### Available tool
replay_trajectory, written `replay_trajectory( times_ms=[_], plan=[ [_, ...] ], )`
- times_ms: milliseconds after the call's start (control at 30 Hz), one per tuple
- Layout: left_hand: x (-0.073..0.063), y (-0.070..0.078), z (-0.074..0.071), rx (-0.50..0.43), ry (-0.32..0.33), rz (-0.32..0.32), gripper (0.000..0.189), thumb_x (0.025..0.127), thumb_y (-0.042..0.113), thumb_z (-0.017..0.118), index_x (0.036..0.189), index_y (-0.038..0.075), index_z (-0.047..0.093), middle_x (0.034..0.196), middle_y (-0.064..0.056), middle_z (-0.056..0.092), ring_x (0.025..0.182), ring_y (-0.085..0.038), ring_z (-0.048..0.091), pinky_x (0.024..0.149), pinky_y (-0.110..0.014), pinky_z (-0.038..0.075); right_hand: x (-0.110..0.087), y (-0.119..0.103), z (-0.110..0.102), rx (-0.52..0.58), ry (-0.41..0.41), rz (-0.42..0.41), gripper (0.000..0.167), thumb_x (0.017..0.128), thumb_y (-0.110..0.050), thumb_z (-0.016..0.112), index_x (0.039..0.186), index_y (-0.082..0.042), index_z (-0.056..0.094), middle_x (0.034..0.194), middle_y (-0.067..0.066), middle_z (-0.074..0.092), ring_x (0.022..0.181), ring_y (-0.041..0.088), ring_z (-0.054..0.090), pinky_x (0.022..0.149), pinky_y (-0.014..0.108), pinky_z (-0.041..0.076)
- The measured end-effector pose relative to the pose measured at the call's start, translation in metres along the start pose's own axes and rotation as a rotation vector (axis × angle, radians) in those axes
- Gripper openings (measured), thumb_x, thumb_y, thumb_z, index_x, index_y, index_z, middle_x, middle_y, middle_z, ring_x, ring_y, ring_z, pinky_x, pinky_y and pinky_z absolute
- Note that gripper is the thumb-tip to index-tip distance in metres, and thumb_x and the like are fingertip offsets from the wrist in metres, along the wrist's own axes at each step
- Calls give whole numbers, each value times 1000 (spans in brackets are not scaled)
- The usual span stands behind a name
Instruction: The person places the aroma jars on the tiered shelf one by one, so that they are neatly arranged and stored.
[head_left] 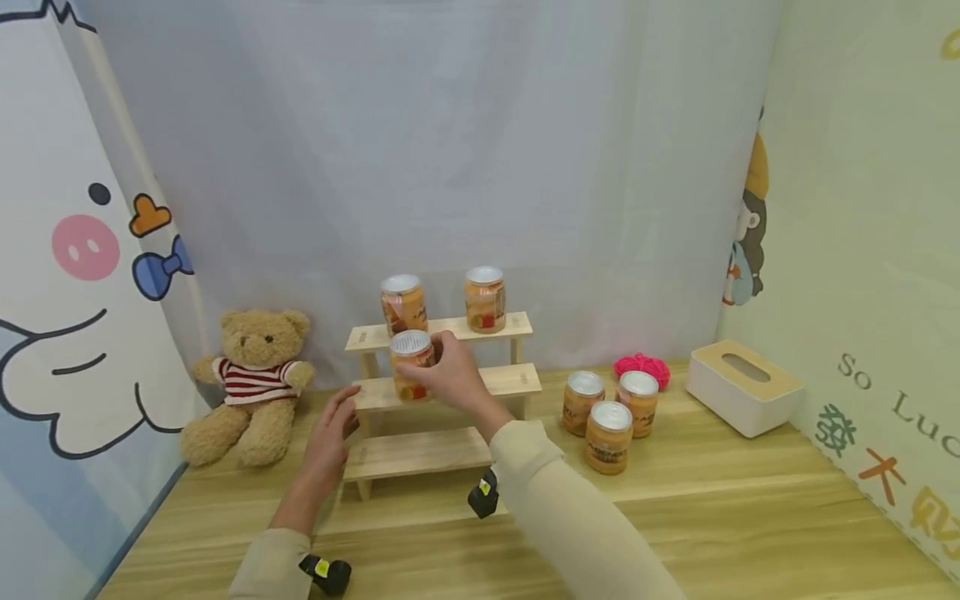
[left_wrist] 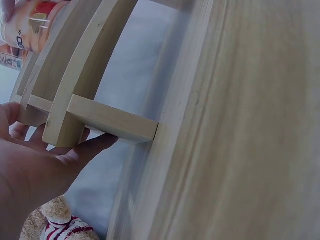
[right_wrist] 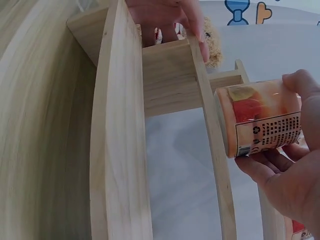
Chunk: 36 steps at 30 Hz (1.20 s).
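My right hand (head_left: 453,375) grips a can (head_left: 411,354) with an orange label and silver lid, fingers and thumb on its sides. In the right wrist view the can (right_wrist: 260,117) is upright at the front edge of the middle tier; I cannot tell whether its base touches the board. My left hand (head_left: 328,437) holds the left end of the three-tier wooden stand (head_left: 420,454), its fingers around the middle board's end in the left wrist view. On the top tier stand two similar cans, one left (head_left: 403,304) and one right (head_left: 485,302).
Three more cans (head_left: 609,437) cluster on the wooden table (head_left: 720,517) right of the stand. Behind them lies a pink yarn bundle (head_left: 642,369); farther right is a tissue box (head_left: 742,387). A teddy bear (head_left: 258,392) sits at the left. A pale curtain (head_left: 450,150) hangs behind.
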<state>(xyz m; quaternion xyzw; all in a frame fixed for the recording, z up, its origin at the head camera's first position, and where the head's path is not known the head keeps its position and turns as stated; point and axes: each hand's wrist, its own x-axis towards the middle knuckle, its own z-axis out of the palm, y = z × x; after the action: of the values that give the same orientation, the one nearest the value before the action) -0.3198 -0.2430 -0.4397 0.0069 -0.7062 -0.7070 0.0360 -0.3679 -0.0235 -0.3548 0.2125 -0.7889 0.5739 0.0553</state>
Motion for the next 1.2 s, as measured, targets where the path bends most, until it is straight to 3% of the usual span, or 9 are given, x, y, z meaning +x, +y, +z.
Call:
replay_trajectory(
  times_ms=[567, 767, 900, 1200],
  plan=[
    [0, 0, -1, 18, -19, -13, 57, 109, 45, 32, 158, 16, 26, 162, -18, 17, 145, -42, 20, 107, -75, 7, 4, 3, 10, -32, 29, 7, 64, 83, -39, 83, 126, 0, 54, 111, 8, 63, 98, 17, 61, 81, 32, 53],
    [2, 0, -3, 14, -20, -17, 56, 110, 44, 32, 158, 18, 26, 163, -18, 16, 146, -41, 20, 108, -75, 7, -4, 5, 3, -1, 29, 48, 71, 80, -44, 84, 130, -4, 53, 114, 6, 62, 101, 20, 61, 81, 34, 53],
    [3, 1, -3, 13, -17, -2, 56, 109, 45, 33, 157, 17, 27, 163, -17, 16, 146, -41, 21, 109, -74, 8, -14, 4, -14, -1, 35, 39, 79, 80, -45, 84, 138, -4, 49, 125, 12, 60, 116, 28, 58, 90, 39, 51],
    [1, 0, -2, -6, -35, -12, 55, 110, 44, 32, 157, 17, 27, 165, -15, 9, 148, -40, 16, 108, -74, 4, -61, 11, -76, -12, 77, -50, 67, 86, -29, 82, 138, -2, 50, 130, 15, 58, 123, 35, 54, 98, 45, 49]
  ],
)
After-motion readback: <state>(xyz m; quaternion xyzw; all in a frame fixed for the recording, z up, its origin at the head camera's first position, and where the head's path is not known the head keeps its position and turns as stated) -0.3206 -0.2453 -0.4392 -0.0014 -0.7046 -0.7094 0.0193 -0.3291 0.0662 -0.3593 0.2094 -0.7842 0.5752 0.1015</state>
